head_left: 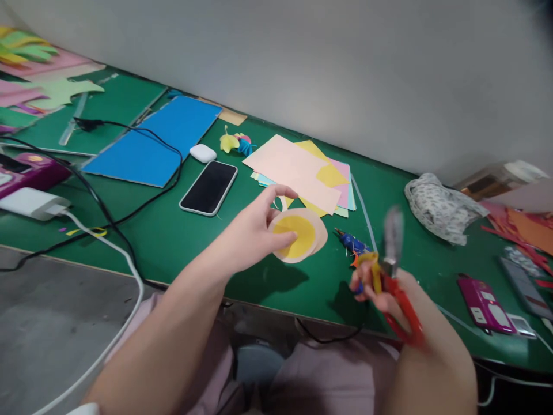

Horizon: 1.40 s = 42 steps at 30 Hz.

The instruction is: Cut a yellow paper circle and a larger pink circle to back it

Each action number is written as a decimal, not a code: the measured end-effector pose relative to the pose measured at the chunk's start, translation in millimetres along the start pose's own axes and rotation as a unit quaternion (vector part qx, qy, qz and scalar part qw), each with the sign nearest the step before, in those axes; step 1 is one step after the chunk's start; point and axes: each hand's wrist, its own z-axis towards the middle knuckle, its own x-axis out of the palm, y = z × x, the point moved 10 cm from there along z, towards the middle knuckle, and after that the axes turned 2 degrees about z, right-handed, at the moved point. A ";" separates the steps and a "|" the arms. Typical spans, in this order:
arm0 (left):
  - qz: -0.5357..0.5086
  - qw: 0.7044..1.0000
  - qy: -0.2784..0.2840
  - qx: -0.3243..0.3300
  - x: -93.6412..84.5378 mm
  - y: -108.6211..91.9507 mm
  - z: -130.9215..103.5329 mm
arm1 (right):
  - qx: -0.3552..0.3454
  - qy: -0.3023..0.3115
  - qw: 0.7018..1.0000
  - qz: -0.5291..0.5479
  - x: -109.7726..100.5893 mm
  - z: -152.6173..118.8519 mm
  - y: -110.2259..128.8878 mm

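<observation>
Between the thumb and fingers of my left hand (pixel 254 233) is a small stack of paper circles, held just above the table. A yellow circle (pixel 305 233) lies on top of larger peach circles (pixel 321 235). My right hand (pixel 382 291) grips scissors (pixel 403 311) with red and yellow handles; their blades point up and are blurred. Close to that hand, a blue glue gun (pixel 352 242) lies on the table. Behind the circles lies a fanned pile of coloured paper, with a peach sheet (pixel 289 167) on top and a yellow scrap (pixel 332 175) over it.
The green table (pixel 259 288) carries a phone (pixel 209 187), a white earbud case (pixel 203 153), a blue board (pixel 159 138) and small paper flowers (pixel 237 142). At right are a patterned cloth bag (pixel 443 204) and a magenta device (pixel 486 305). A white cable (pixel 129 265) hangs at left.
</observation>
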 end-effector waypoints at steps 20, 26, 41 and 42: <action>-0.093 0.995 -0.042 0.011 26.3 13.8 12.8 | -0.138 -0.203 0.958 0.149 31.4 42.1 47.1; -0.128 0.972 -0.191 0.042 -20.5 8.6 8.9 | -0.105 -0.107 0.983 0.105 39.7 40.6 36.2; -0.167 0.908 -0.355 0.146 -70.1 -26.4 -33.4 | -0.035 0.059 0.998 -0.008 103.4 28.3 17.2; -0.156 0.908 -0.359 0.151 -67.4 -27.2 -34.8 | -0.042 0.056 0.998 -0.010 102.8 28.6 18.2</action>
